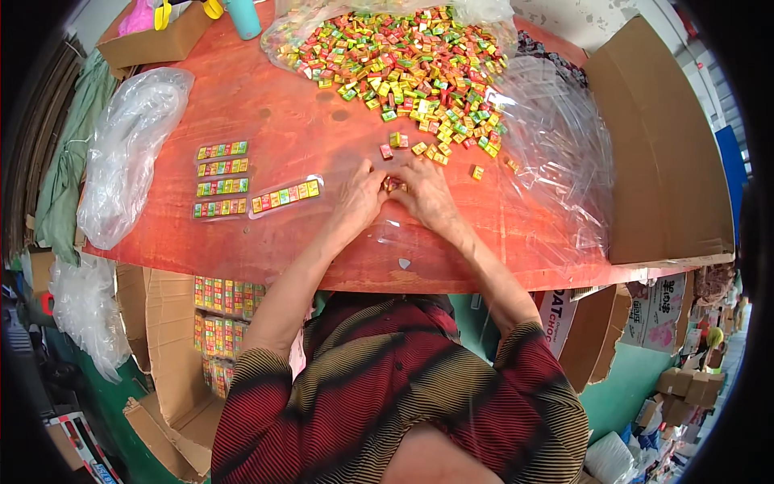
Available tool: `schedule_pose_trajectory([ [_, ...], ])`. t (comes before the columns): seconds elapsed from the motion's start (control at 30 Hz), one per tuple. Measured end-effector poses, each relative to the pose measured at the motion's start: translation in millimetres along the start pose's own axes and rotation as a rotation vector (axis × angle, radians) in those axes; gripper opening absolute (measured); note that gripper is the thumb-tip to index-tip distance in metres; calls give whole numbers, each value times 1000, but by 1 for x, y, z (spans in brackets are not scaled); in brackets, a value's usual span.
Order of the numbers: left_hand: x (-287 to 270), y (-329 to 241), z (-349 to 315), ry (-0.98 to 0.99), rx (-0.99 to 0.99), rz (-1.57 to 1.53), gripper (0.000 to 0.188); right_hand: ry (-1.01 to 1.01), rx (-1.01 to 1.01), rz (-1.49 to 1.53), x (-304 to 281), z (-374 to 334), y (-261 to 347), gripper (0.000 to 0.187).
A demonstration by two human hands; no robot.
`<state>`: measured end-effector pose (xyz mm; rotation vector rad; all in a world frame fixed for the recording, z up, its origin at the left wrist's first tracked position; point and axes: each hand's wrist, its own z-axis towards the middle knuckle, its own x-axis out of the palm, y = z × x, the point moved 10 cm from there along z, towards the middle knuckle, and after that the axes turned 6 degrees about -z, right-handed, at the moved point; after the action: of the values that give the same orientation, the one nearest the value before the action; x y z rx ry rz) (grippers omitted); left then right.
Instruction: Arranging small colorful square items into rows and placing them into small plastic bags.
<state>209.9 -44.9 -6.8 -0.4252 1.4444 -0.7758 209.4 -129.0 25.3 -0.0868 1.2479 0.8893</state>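
Observation:
My left hand (360, 196) and my right hand (429, 192) meet over the red table, fingers closed around a few small coloured boxes (394, 185). The fingers partly hide these boxes. Just beyond my fingertips lie loose boxes of the same kind, a red one (386, 151) and several yellow ones (435, 152). To the left of my left hand, a clear plastic tray (285, 196) holds a row of the boxes, slightly tilted. Further left, several filled rows (222, 168) lie stacked one below another.
A large heap of small boxes (419, 64) covers the table's far side. Clear plastic sheeting (556, 137) lies at right beside a tall cardboard box (657, 137). A plastic bag (137, 153) rests at left. Below the table edge, a carton (173, 347) holds packed rows.

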Motion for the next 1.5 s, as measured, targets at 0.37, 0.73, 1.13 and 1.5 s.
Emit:
schedule_pose_trajectory([
  [0.37,-8,10,-7,62,-13,-150,42,-13,-9,-135,2,13,-3,36],
  [0.73,12,-17,4,25,90,-70,41,-103,181,-130,21,94,-55,19],
  [1.13,7,-23,4,-27,160,-57,31,-56,130,-445,24,72,-57,13],
  [1.5,-7,-9,1,1,44,-37,39,-20,16,-153,-7,-13,-3,31],
])
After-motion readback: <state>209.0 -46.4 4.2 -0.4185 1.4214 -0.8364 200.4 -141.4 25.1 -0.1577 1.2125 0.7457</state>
